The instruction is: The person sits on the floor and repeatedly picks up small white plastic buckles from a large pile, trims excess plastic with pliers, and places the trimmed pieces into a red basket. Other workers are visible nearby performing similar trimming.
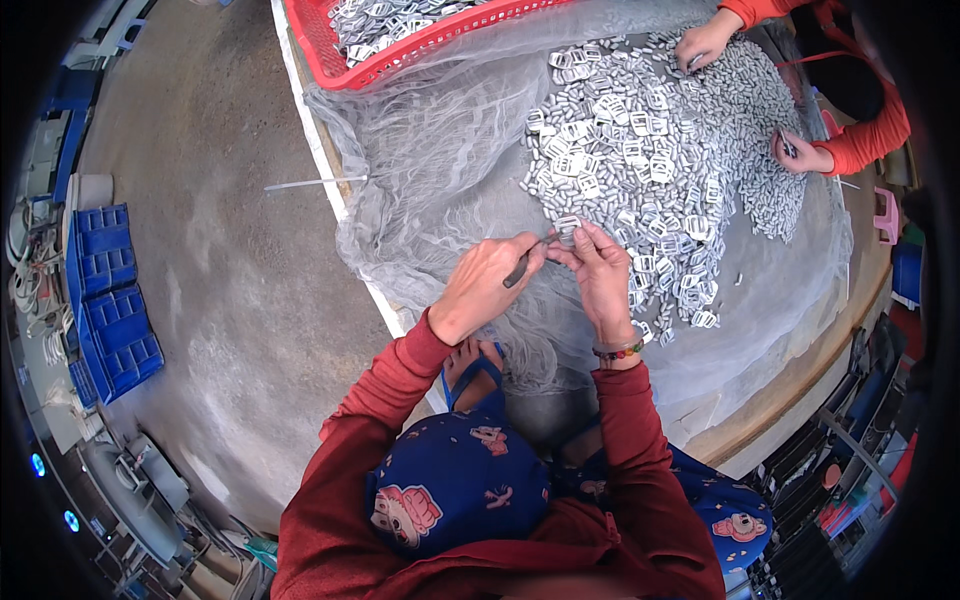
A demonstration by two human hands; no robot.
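Note:
My left hand (pixel 482 278) is closed around a slim tool with a dark handle (pixel 517 271); its exact kind does not show. The tool's front end meets a silver metal buckle (pixel 567 227), pinched between the thumb and fingers of my right hand (pixel 602 272). Both hands are close together over the near edge of a heap of similar buckles (pixel 600 140). Small grey cylindrical pieces (pixel 755 130) are mixed among the buckles and heaped thickly to the right.
A translucent mesh sheet (pixel 420 200) lies under the heap. A red basket (pixel 400 65) with more buckles stands at the far side. Another person's hands (pixel 705 42) work at the upper right. Blue divided trays (pixel 118 305) stand on the left; a pink stool (pixel 885 215) is at right.

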